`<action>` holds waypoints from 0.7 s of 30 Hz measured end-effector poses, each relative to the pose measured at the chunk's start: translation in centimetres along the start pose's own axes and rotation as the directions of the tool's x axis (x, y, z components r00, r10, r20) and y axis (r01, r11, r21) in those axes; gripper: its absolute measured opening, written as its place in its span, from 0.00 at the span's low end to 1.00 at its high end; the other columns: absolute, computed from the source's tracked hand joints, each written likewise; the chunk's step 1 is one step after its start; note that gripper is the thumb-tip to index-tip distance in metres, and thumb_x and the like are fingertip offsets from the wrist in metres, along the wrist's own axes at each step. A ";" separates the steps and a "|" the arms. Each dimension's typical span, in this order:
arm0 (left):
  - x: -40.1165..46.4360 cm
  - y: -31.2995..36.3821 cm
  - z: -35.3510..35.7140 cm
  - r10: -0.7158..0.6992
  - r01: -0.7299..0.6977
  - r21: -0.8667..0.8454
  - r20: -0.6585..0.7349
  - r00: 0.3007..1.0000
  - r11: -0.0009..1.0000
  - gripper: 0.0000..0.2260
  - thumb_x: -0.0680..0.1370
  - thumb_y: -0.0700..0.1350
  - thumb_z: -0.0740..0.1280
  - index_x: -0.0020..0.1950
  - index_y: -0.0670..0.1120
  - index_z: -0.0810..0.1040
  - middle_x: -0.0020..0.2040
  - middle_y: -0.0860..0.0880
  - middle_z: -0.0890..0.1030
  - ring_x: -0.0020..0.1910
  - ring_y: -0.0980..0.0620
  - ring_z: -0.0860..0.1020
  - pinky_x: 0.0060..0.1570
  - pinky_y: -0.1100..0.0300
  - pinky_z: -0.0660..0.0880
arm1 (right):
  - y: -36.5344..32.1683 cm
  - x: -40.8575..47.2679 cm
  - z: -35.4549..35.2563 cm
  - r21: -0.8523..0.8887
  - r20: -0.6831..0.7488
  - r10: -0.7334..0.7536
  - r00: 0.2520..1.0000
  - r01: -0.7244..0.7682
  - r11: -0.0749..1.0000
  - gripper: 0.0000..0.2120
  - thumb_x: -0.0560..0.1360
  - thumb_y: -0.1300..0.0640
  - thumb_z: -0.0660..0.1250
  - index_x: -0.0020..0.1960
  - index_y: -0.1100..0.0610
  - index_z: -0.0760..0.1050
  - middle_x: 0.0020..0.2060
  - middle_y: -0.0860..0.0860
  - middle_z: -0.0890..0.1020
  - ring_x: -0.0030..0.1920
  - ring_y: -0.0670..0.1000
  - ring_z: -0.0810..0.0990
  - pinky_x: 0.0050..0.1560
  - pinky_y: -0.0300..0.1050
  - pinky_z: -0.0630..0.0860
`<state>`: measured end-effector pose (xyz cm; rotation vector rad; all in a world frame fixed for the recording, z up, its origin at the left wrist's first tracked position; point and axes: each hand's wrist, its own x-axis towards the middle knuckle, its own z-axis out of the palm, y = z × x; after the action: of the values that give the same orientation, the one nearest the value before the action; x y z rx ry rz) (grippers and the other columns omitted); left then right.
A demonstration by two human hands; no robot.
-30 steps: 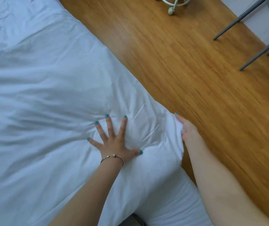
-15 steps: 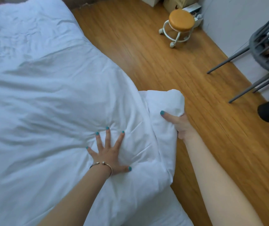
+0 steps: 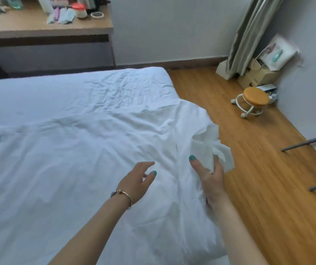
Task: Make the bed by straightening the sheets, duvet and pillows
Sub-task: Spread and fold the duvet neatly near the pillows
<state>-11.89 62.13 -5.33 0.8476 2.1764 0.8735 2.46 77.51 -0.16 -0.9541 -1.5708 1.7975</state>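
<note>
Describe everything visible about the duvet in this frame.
The duvet is plain white, soft cloth, creased with shallow folds. It lies spread over the near part of the bed, its far edge short of the wrinkled sheet beyond. Its corner by the floor side is bunched up and lifted, gripped by the right hand. The left hand hovers just above it, fingers loosely curled; contact is unclear.

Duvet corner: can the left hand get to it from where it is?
Probably yes. The left hand hovers open just above the duvet, with only flat fabric between it and the duvet corner bunched in the right hand beside it.
</note>
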 end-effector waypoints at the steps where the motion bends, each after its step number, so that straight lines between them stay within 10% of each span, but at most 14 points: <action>1: -1.4 -1.2 -2.5 0.010 -0.010 0.010 -0.014 1.000 1.000 0.17 0.81 0.58 0.56 0.69 0.61 0.67 0.65 0.65 0.66 0.54 0.65 0.74 0.56 0.60 0.73 | -0.8 -1.3 3.0 -0.029 0.056 -0.017 0.998 0.019 0.999 0.10 0.71 0.53 0.76 0.50 0.44 0.80 0.50 0.52 0.84 0.52 0.53 0.83 0.52 0.50 0.80; 10: -16.9 -19.9 -23.5 -0.194 0.093 -0.336 -0.279 0.940 0.937 0.17 0.81 0.57 0.57 0.69 0.56 0.70 0.64 0.54 0.72 0.56 0.53 0.76 0.60 0.56 0.70 | 7.3 -16.5 34.8 -0.635 0.428 0.032 0.903 0.276 0.721 0.12 0.71 0.46 0.70 0.36 0.44 0.69 0.41 0.48 0.75 0.42 0.49 0.72 0.40 0.32 0.65; 17: -23.6 -35.2 -25.0 -0.326 0.325 -0.236 0.034 0.945 0.916 0.32 0.77 0.57 0.66 0.77 0.56 0.56 0.75 0.49 0.59 0.71 0.48 0.65 0.67 0.56 0.65 | 18.7 -28.7 43.7 -0.751 0.556 0.437 0.707 0.201 0.629 0.07 0.74 0.41 0.66 0.50 0.39 0.73 0.46 0.42 0.77 0.47 0.48 0.76 0.42 0.36 0.70; 21: -23.7 -38.4 -20.9 -0.358 0.366 -0.343 0.089 0.929 0.865 0.38 0.75 0.56 0.69 0.78 0.57 0.49 0.77 0.49 0.51 0.74 0.49 0.57 0.70 0.56 0.60 | 19.9 -29.7 43.2 -0.844 0.517 0.517 0.682 0.308 0.439 0.24 0.76 0.42 0.63 0.71 0.39 0.64 0.52 0.46 0.77 0.54 0.50 0.77 0.49 0.45 0.72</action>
<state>-25.78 15.34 -14.78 0.2549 1.9797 1.0103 -14.17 25.48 -12.92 -0.7279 -3.3159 1.3437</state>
